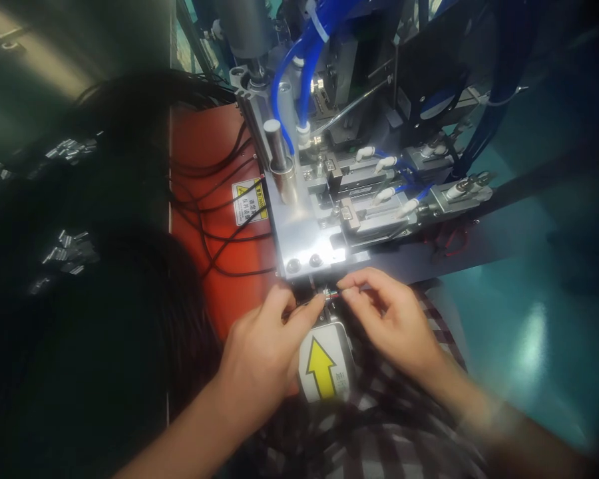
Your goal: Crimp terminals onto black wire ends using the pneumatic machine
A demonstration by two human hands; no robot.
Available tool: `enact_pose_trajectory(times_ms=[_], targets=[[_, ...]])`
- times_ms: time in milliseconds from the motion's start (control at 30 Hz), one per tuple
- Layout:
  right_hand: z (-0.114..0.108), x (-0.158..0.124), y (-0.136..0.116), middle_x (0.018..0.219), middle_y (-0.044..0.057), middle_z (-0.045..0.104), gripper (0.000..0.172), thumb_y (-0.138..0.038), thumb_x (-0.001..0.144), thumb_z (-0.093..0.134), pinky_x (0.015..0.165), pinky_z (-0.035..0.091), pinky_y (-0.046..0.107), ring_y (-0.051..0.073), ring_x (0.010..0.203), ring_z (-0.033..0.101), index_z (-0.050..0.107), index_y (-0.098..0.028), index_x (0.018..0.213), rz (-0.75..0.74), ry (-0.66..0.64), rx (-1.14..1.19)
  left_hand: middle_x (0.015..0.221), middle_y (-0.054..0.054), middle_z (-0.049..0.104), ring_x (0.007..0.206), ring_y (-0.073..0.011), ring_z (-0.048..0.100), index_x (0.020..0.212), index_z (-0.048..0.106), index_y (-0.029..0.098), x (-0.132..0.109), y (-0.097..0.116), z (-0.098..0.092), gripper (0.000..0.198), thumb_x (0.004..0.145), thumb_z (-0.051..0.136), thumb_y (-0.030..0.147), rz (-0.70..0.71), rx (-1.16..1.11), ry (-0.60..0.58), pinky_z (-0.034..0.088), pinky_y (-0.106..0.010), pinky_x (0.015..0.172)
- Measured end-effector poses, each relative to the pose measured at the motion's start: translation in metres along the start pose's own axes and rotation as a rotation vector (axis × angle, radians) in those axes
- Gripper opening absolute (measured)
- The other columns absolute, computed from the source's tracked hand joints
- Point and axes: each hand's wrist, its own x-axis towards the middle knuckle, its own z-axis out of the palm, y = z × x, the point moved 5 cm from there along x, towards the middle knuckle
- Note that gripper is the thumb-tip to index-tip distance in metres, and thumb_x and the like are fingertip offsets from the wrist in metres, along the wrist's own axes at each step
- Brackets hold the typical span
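Observation:
Below the front edge of the metal press machine (299, 239), my two hands meet at a small bunch of thin coloured wires (333, 294). My right hand (387, 313) pinches the wires between thumb and forefinger, coming from the right. My left hand (264, 339) is closed, its thumb tip at the left end of the wires; whatever lies under its curled fingers is hidden. Just beneath the fingertips sits a white cover with a yellow arrow (321, 366), pointing toward the machine.
Black cables (214, 233) loop across the orange-red table (194, 146) on the left, beside a warning label (249, 201). Small silvery pieces (72, 251) lie in the dark area further left. Blue air hoses (307, 66) and pneumatic cylinders (374, 216) fill the back right.

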Motion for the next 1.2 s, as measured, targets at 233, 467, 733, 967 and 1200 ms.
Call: enact_pose_trajectory(times_ms=[233,467,733,967,1200], targets=[[0.015,0.005,-0.004,0.064,-0.001,0.054,0.013,-0.026,0.085,0.059,0.048,0.039,0.024,0.012,0.054,0.048,0.061,-0.018,0.076,0.121,0.029,0.13,0.085,-0.003,0.048,0.064,-0.0123,0.05,0.127,0.059,0.023,0.0,-0.001,0.001,0.042,0.088,0.043,0.017,0.001,-0.004,-0.001,0.043,-0.022,0.052],[0.008,-0.001,-0.014,0.069,0.001,0.057,0.011,-0.018,0.086,0.057,0.058,0.043,0.027,0.014,0.061,0.052,0.061,-0.02,0.076,-0.184,0.134,-0.017,0.083,-0.003,0.047,0.064,-0.012,0.05,0.125,0.059,0.024,0.001,-0.001,0.0,0.04,0.089,0.043,0.02,-0.017,-0.018,0.027,0.043,-0.02,0.051],[0.018,0.002,0.004,0.061,-0.003,0.05,0.02,-0.035,0.084,0.058,0.048,0.038,0.023,0.011,0.054,0.044,0.055,-0.019,0.072,0.328,0.009,0.317,0.085,-0.004,0.047,0.066,-0.0134,0.051,0.129,0.056,0.024,-0.002,-0.003,0.002,0.047,0.084,0.043,0.016,-0.013,-0.027,-0.029,0.046,-0.022,0.053],[0.023,0.006,0.014,0.054,-0.007,0.036,0.033,-0.046,0.08,0.061,0.043,0.023,0.021,0.007,0.047,0.027,0.052,-0.017,0.067,0.525,-0.223,0.554,0.084,-0.003,0.046,0.061,-0.0126,0.049,0.132,0.05,0.025,0.0,-0.001,0.002,0.051,0.083,0.041,0.014,0.017,0.033,-0.033,0.045,-0.023,0.051],[0.022,0.001,0.019,0.067,-0.003,0.044,0.034,-0.044,0.095,0.042,0.052,0.034,0.024,0.011,0.057,0.04,0.05,-0.02,0.073,0.274,-0.137,0.328,0.086,-0.003,0.048,0.063,-0.0127,0.05,0.133,0.05,0.026,-0.002,-0.002,0.001,0.052,0.082,0.042,0.015,0.025,0.035,-0.016,0.046,-0.021,0.052]])
